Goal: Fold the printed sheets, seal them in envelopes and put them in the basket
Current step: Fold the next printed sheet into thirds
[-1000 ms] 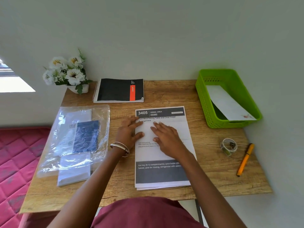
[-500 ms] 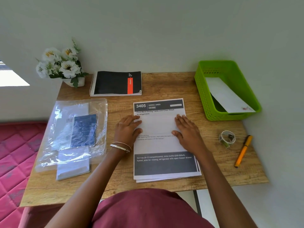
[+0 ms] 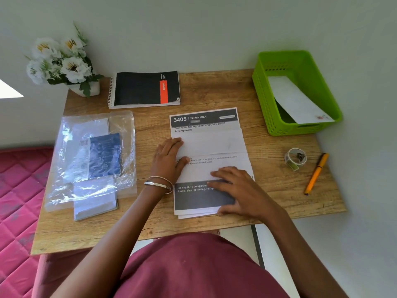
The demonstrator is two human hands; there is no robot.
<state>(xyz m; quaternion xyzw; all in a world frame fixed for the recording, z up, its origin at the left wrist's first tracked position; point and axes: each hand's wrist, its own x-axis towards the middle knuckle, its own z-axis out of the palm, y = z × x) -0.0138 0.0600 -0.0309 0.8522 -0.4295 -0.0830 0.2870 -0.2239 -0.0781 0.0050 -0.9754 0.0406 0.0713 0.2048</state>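
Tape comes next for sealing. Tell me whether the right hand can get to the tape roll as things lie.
Probably yes. The tape roll sits on bare wooden desk to the right of the right hand, with nothing between them. The orange pen lies beyond it, out of the way.

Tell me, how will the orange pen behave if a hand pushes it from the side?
The orange pen looks round and slim, so it would probably roll. It lies near the table's right edge, so it might fall off. It seems light and stiff.
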